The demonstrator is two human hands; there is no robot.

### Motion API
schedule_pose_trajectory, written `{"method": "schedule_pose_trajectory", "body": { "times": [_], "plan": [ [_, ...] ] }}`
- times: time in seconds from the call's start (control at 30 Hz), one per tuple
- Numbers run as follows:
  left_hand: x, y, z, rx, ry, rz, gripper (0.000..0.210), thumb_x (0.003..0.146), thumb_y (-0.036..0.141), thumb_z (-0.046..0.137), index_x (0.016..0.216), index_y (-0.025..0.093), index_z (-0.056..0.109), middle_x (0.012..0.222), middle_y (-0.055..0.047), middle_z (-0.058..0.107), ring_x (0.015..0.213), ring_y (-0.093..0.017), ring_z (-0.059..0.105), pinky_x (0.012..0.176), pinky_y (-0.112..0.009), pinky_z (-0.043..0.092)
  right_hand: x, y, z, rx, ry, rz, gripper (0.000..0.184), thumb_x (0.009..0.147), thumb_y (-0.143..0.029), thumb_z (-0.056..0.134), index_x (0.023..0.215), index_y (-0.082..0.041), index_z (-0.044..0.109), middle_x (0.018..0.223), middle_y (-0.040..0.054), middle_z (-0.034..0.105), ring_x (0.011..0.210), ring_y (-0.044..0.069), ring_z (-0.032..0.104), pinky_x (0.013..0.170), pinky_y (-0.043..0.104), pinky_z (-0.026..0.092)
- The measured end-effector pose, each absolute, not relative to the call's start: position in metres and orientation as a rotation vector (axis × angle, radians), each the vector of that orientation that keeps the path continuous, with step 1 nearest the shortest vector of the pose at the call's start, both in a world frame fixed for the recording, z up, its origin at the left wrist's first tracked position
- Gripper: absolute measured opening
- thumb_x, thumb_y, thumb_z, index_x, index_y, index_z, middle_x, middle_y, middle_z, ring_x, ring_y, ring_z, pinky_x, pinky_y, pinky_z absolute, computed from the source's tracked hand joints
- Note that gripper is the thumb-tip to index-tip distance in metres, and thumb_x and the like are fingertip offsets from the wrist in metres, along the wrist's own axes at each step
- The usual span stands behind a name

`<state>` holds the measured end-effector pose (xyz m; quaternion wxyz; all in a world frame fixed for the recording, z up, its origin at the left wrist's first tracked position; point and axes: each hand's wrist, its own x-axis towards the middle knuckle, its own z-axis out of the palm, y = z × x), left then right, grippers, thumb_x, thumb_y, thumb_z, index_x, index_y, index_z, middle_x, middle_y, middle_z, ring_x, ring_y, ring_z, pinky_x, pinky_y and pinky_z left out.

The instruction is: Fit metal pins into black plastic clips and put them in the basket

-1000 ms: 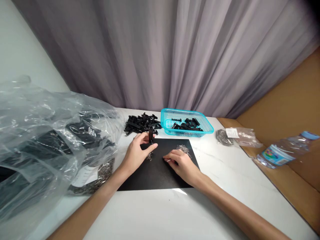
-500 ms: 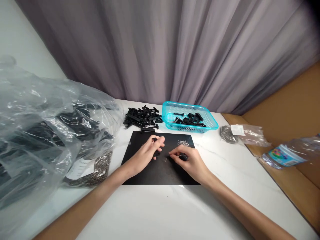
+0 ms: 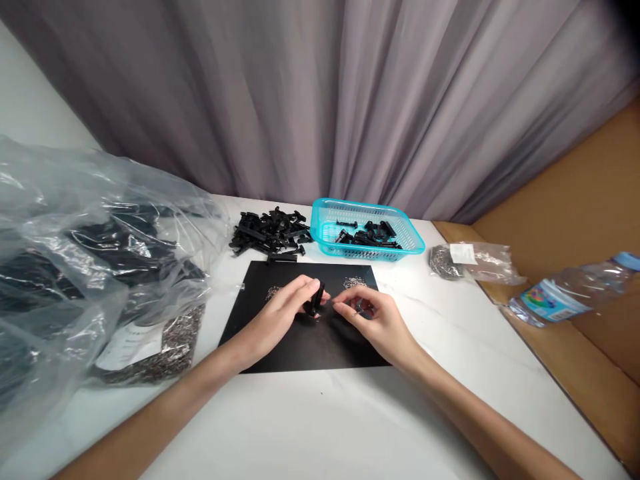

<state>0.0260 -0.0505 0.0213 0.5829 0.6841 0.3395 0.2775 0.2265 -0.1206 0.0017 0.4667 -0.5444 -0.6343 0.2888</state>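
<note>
My left hand [image 3: 283, 310] is closed around a black plastic part [image 3: 315, 301], which stands tilted up between thumb and fingers above the black mat [image 3: 300, 350]. Just to its right, my right hand [image 3: 377, 317] has thumb and index fingertips pinched together, pointing at the part. What the fingertips hold is too small to make out; a thin metallic glint shows under the curled fingers. Small pale metal pieces [image 3: 355, 283] lie heaped behind my right hand. Another little heap of metal pieces [image 3: 273, 293] is partly hidden behind my left hand.
Beyond the mat lie a pile of black plastic parts [image 3: 270, 230] and a turquoise basket [image 3: 417, 248] holding similar parts. Large clear plastic bags [image 3: 115, 220] fill the left side, beside a labelled bag of metal pieces [image 3: 175, 343]. At right are a smaller bag [image 3: 447, 262] and a plastic bottle [image 3: 555, 300].
My left hand has turned, so the black part now shows upright in its fingers. My right hand has come closer to it. The whole view has shifted slightly.
</note>
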Motion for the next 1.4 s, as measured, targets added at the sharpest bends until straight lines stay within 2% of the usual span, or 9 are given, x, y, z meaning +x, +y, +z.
{"method": "schedule_pose_trajectory", "body": {
  "times": [0.23, 0.37, 0.47, 0.53, 0.77, 0.87, 1.03, 1.3, 1.4],
  "plan": [
    [0.029, -0.055, 0.017, 1.287, 0.682, 0.68, 0.036, 0.097, 0.055, 0.058, 0.091, 0.019, 0.058, 0.102, -0.008, 0.074, 0.099, -0.025, 0.073, 0.092, -0.04, 0.059, 0.226, -0.121, 0.007, -1.239, -1.461, 0.841, 0.021, 0.094, -0.042, 0.071, 0.092, -0.022, 0.076, 0.085, 0.0024, 0.073, 0.066, 0.014, 0.054, 0.061, 0.028, 0.042],
    [0.031, -0.058, 0.015, 1.298, 0.764, 0.827, 0.04, 0.098, 0.057, 0.056, 0.088, 0.019, 0.054, 0.097, -0.006, 0.075, 0.078, -0.019, 0.074, 0.072, -0.033, 0.061, 0.227, -0.12, 0.005, -1.184, -1.385, 0.958, 0.024, 0.09, -0.045, 0.075, 0.089, -0.022, 0.075, 0.081, 0.0018, 0.072, 0.07, 0.015, 0.059, 0.064, 0.028, 0.044],
    [0.031, -0.059, 0.018, 1.321, 0.823, 0.816, 0.041, 0.099, 0.061, 0.051, 0.088, 0.021, 0.047, 0.085, -0.003, 0.074, 0.059, -0.016, 0.068, 0.045, -0.023, 0.046, 0.226, -0.119, 0.001, -1.189, -1.365, 0.981, 0.026, 0.088, -0.048, 0.076, 0.09, -0.021, 0.074, 0.083, 0.0024, 0.072, 0.069, 0.015, 0.06, 0.063, 0.028, 0.045],
    [0.031, -0.06, 0.02, 1.372, 0.856, 0.759, 0.04, 0.1, 0.061, 0.048, 0.089, 0.022, 0.047, 0.075, 0.0, 0.071, 0.053, -0.014, 0.061, 0.041, -0.02, 0.033, 0.225, -0.119, -0.002, -1.211, -1.36, 0.984, 0.028, 0.087, -0.049, 0.077, 0.09, -0.021, 0.074, 0.082, 0.0022, 0.071, 0.068, 0.015, 0.059, 0.061, 0.028, 0.044],
    [0.031, -0.058, 0.02, 1.346, 0.751, 0.72, 0.033, 0.095, 0.049, 0.041, 0.082, 0.021, 0.052, 0.079, -0.004, 0.067, 0.071, -0.019, 0.061, 0.056, -0.027, 0.041, 0.222, -0.122, 0.002, -1.103, -1.242, 1.203, 0.025, 0.088, -0.047, 0.076, 0.093, -0.023, 0.072, 0.085, 0.003, 0.074, 0.068, 0.015, 0.059, 0.058, 0.027, 0.044],
    [0.031, -0.057, 0.016, 1.266, 0.662, 0.744, 0.025, 0.093, 0.045, 0.049, 0.087, 0.021, 0.054, 0.094, -0.004, 0.068, 0.09, -0.021, 0.065, 0.076, -0.032, 0.052, 0.222, -0.125, 0.006, -1.071, -1.229, 1.277, 0.022, 0.089, -0.044, 0.077, 0.093, -0.022, 0.073, 0.084, 0.0024, 0.075, 0.057, 0.01, 0.049, 0.052, 0.025, 0.036],
    [0.03, -0.057, 0.013, 1.403, 0.659, 0.734, 0.024, 0.09, 0.042, 0.069, 0.089, 0.021, 0.057, 0.122, -0.007, 0.066, 0.122, -0.025, 0.063, 0.107, -0.039, 0.047, 0.226, -0.123, 0.005, -1.066, -1.214, 1.243, 0.019, 0.085, -0.04, 0.081, 0.093, -0.023, 0.076, 0.088, 0.0035, 0.076, 0.071, 0.014, 0.061, 0.055, 0.025, 0.037],
    [0.027, -0.058, 0.006, 1.71, 0.496, 0.733, 0.033, 0.079, 0.032, 0.086, 0.089, 0.021, 0.057, 0.136, -0.01, 0.063, 0.131, -0.027, 0.062, 0.118, -0.045, 0.045, 0.23, -0.127, 0.017, -1.056, -1.229, 1.175, 0.015, 0.083, -0.036, 0.084, 0.089, -0.024, 0.079, 0.089, 0.0036, 0.075, 0.083, 0.018, 0.066, 0.068, 0.028, 0.047],
    [0.024, -0.057, 0.004, 1.95, 0.514, 0.8, 0.05, 0.072, 0.034, 0.09, 0.111, 0.023, 0.059, 0.136, -0.011, 0.062, 0.127, -0.029, 0.064, 0.115, -0.049, 0.051, 0.23, -0.128, 0.018, -1.071, -1.263, 1.144, 0.015, 0.081, -0.037, 0.085, 0.086, -0.024, 0.079, 0.087, 0.0023, 0.072, 0.078, 0.016, 0.062, 0.068, 0.028, 0.046]
  ]
}}
